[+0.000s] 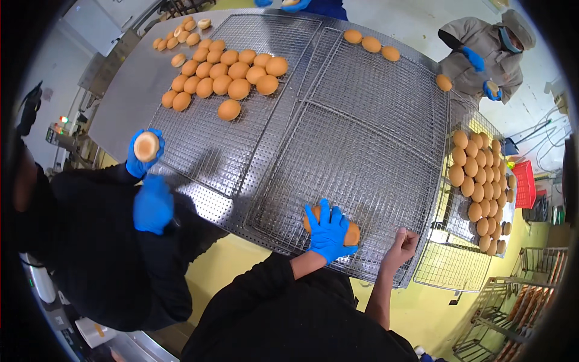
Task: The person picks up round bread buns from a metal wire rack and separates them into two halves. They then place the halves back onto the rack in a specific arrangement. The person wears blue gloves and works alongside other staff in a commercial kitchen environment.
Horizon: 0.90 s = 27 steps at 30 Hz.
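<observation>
Currently, landmark = near wire rack (356,175), on the metal tabletop (123,108). Left hand (329,232), blue glove, is palm-down over two buns (351,234) at that rack's near edge; fingers spread, can't tell if its grip is actually closed on them. Right hand (403,246), bare, is at the rack's near right corner, fingers curled in, grip closed.

Left of the near rack: a co-worker in black (114,241) holds one bun pale side out (146,146); a big bun cluster (223,75) sits on the left wire rack (202,145). Right of it: bun batch (479,181) on a side wire rack (449,265). Beyond it: far wire rack (374,84), three buns (371,44) along its far edge. Past its far right corner, a co-worker in grey (491,54) holds another bun (493,88).
</observation>
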Each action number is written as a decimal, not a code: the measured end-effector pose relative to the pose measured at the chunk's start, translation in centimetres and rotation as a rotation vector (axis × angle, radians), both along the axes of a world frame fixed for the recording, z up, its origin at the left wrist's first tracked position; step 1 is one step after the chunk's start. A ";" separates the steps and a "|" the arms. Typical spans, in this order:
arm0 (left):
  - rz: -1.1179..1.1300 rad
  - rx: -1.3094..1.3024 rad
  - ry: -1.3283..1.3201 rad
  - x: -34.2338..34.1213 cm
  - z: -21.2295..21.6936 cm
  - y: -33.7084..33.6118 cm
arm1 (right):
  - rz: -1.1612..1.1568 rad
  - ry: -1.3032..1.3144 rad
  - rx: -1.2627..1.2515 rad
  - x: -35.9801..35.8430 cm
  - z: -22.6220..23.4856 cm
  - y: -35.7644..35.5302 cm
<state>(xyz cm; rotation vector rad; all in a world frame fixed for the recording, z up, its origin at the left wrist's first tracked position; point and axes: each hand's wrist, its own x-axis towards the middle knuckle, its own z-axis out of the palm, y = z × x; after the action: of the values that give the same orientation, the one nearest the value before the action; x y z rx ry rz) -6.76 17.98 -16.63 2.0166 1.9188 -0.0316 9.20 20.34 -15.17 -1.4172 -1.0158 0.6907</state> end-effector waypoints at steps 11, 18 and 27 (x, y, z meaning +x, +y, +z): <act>0.384 -0.030 0.022 1.8 -0.4 -1.3 | 0.013 -0.067 -0.014 4.6 0.8 1.5; 0.559 0.179 0.088 -4.4 -1.4 -3.4 | 0.091 -0.125 -0.008 5.8 0.1 2.0; 0.235 -0.020 0.030 -11.8 1.1 -6.2 | 0.080 -0.022 0.020 3.6 0.3 3.5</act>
<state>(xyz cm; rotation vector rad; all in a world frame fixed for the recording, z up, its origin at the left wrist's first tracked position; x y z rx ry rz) -18.60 11.79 -15.56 1.7747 2.1526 -0.0223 12.77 23.87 -14.84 -1.3756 -1.0992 0.7228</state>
